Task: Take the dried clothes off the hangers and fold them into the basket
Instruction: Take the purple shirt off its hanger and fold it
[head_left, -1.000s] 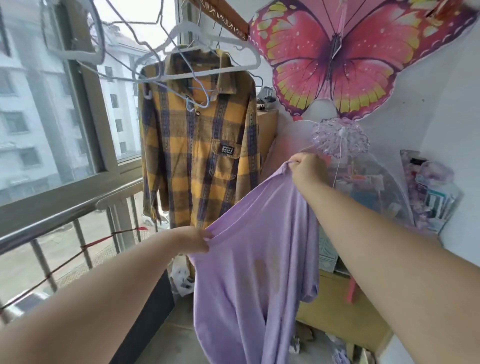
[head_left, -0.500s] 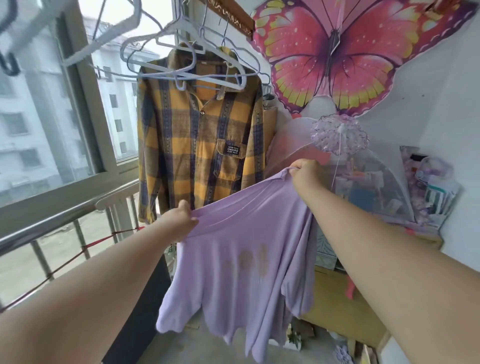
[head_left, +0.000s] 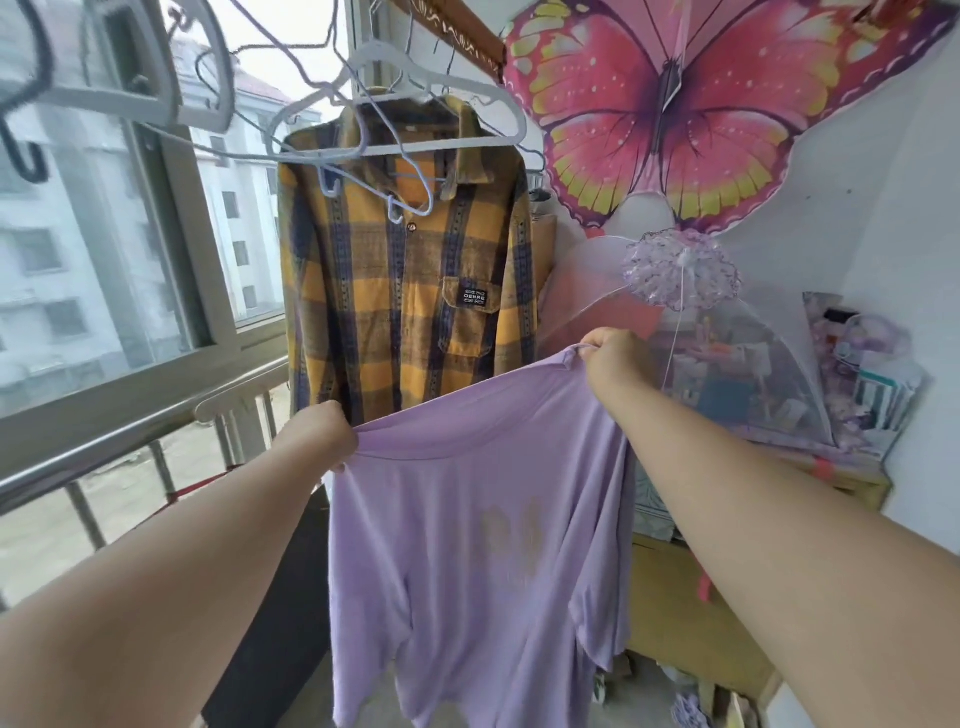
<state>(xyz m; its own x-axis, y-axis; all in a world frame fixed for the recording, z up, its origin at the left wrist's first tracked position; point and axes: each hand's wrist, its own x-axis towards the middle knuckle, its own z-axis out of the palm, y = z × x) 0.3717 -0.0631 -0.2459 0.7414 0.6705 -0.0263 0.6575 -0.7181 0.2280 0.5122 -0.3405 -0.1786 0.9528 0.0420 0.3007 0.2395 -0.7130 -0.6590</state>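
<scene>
A lilac T-shirt (head_left: 467, 545) hangs spread out in front of me, held by its top edge. My left hand (head_left: 319, 434) grips the left corner and my right hand (head_left: 613, 358) pinches the right corner, a little higher. Behind it a yellow and navy plaid shirt (head_left: 405, 270) hangs on a white hanger (head_left: 441, 88). Several empty white hangers (head_left: 156, 98) dangle at the upper left. No basket is in view.
A window and a metal railing (head_left: 130, 436) run along the left. A pink butterfly kite (head_left: 670, 104) is on the right wall. Below it a mesh food cover (head_left: 727, 374) sits over clutter on a wooden cabinet (head_left: 680, 618).
My two hands have moved apart and the lilac T-shirt has opened out from a bunched drape into a flat spread. The empty hangers have swung.
</scene>
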